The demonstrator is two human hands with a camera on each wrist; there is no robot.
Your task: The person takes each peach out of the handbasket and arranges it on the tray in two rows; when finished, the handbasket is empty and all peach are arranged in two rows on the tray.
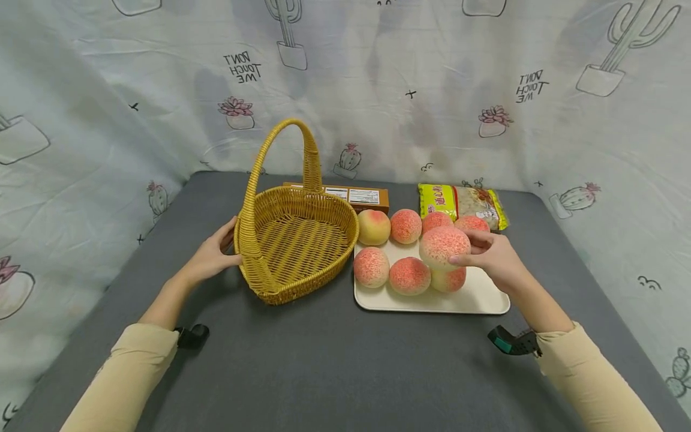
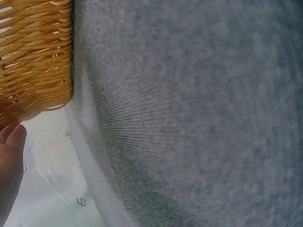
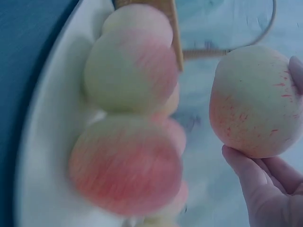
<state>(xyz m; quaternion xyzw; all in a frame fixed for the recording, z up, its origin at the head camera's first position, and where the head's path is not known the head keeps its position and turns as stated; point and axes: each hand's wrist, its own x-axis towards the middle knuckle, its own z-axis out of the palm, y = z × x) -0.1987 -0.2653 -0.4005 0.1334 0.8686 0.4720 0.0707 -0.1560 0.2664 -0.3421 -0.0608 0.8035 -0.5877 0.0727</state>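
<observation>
My right hand (image 1: 499, 258) holds a pink-and-cream peach (image 1: 444, 246) between thumb and fingers, raised over the white tray (image 1: 480, 303). In the right wrist view the same peach (image 3: 258, 101) sits in the fingers, apart from the peaches (image 3: 128, 165) lying on the tray. Several more peaches (image 1: 372, 267) lie there in two rough rows. At left stands a golden wicker basket (image 1: 302, 240) with a tall arched handle and no fruit inside. My left hand (image 1: 213, 252) grips its left side near the handle's foot; the left wrist view shows fingertips (image 2: 16, 137) at the woven wall.
Behind the basket lies a brown box (image 1: 372, 198) with white labels. A yellow food packet (image 1: 464, 204) lies behind the tray. Patterned cloth (image 1: 367, 90) hangs along the back and sides of the grey table (image 1: 335, 366).
</observation>
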